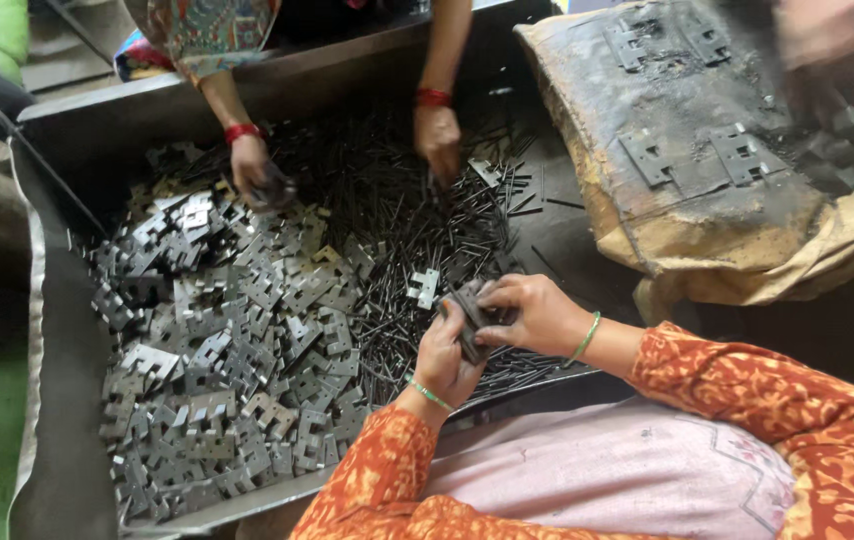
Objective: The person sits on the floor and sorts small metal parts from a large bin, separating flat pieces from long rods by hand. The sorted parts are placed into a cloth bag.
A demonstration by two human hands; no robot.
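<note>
Orange patterned sleeves [747,385], green bangles [431,395], pink garment [607,470].

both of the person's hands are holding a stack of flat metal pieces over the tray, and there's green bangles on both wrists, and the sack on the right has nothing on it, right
Not quite. The head view shows the sack has several flat metal plates lying on it. The rest holds: the left hand and right hand hold a stack of metal pieces over the tray, green bangles on both wrists.

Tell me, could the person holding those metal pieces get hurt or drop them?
Maybe. The left hand and right hand are bare and pinch a small stack of stamped plates, so thin cut edges might nick a finger. The stack sits over the pile of thin rods, and a slip could scatter plates into it. Another person's hands dig in the same tray, so hands might bump.
</note>
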